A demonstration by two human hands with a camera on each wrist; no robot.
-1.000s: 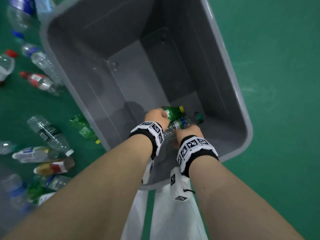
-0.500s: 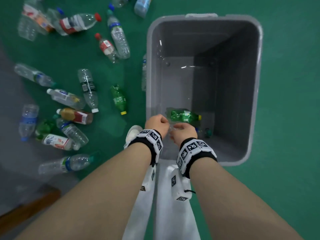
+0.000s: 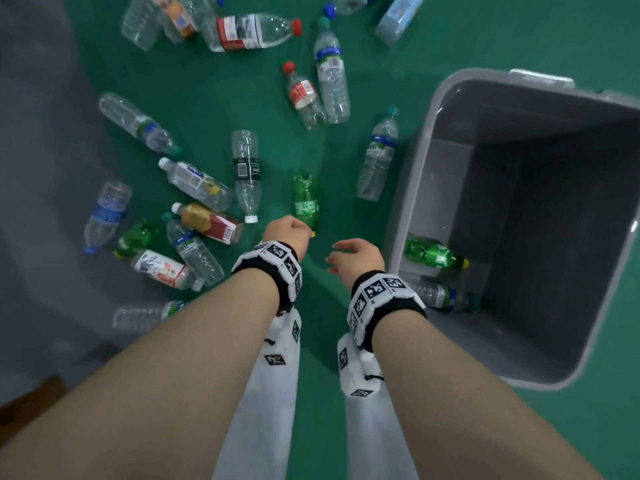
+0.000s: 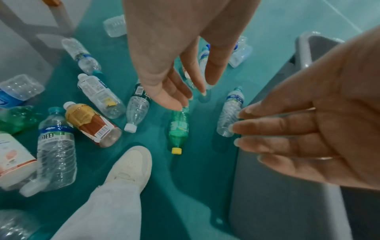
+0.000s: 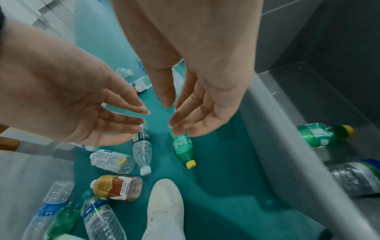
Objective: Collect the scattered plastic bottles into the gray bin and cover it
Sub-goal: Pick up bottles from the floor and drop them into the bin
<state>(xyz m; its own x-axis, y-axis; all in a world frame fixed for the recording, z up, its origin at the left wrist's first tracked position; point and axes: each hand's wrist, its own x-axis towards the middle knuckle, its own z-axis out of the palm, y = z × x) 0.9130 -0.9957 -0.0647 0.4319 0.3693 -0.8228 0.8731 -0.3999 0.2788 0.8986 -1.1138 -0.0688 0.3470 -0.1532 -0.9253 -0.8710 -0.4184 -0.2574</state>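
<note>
The gray bin (image 3: 415, 188) stands open on the green floor at the right. A green bottle (image 3: 436, 254) and a clear bottle (image 3: 438, 296) lie on its bottom. Both my hands hover empty just left of the bin. My left hand (image 3: 289, 232) hangs with relaxed fingers over a green yellow-capped bottle (image 4: 178, 128) that lies on the floor. My right hand (image 3: 346, 254) is beside it, fingers loosely stretched out, near the bin wall (image 5: 273, 123). A clear bottle (image 3: 377, 157) lies along the bin's left side. Several more bottles lie scattered to the left and beyond. No lid is in view.
My white shoe (image 4: 131, 164) and pale trouser legs stand just below the hands. A brown-labelled bottle (image 3: 207, 221) and several clear ones crowd the floor at the left. A gray floor area (image 3: 41, 168) borders the green one, with a wooden piece (image 3: 31, 396) at the lower left.
Both hands let go of the bottles inside the bin and came out to the left, over the floor. The two bottles stayed in the bin. My view swung left toward the scattered bottles.
</note>
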